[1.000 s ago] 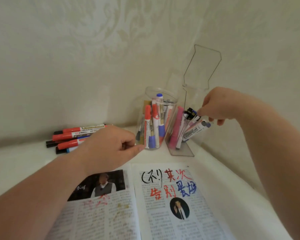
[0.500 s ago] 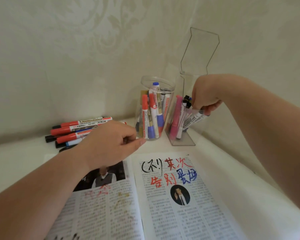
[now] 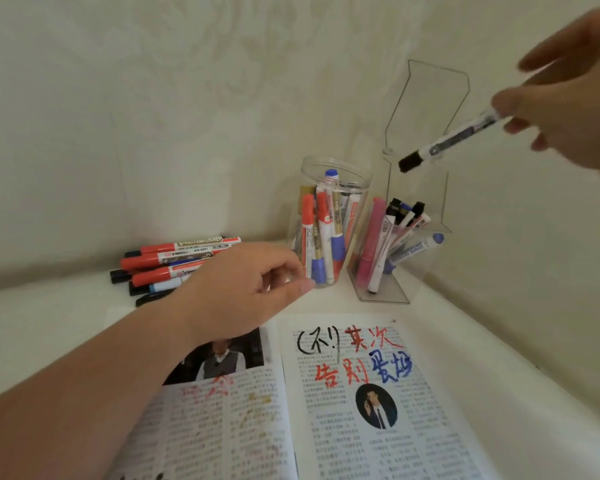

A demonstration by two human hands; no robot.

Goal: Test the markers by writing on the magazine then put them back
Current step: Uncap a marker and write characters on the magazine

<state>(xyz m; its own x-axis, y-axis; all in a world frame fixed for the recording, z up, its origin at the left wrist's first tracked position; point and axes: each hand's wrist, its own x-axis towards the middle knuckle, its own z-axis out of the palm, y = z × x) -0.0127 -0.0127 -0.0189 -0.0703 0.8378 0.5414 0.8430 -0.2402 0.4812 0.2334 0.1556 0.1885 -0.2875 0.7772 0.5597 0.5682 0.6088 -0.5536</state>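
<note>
White-barrelled with a black cap, the marker [image 3: 454, 137] is slim, printed in dark along its side and a little blurred; it hangs in the air at the far right, tilted with its cap end down and to the left, above the clear acrylic holder [image 3: 383, 294] and apart from it. The magazine [image 3: 347, 420] lies open on the white table [image 3: 42, 327], nearest the viewer; its right page bears large black, red and blue handwriting, its left page fainter red and yellowish scribbles. Beyond the magazine a round clear jar [image 3: 305, 169] stands packed with red, blue and gold markers, with the holder just right of it carrying a pink marker and several dark-capped ones; loose markers [image 3: 174, 263], mostly red, lie heaped by the far wall [image 3: 153, 98] on the left. The table ends at the wall on the far side and on the right, the two meeting in a corner behind the holder; bare table shows between the magazine's right edge and the right wall, and left of the magazine. The right hand [image 3: 572, 98] pinches the marker's tail end between thumb and fingers, so the barrel juts out to its left; the left hand [image 3: 246, 289] sits over the top of the left page, fingers loosely curled, nothing to be seen in it.
</note>
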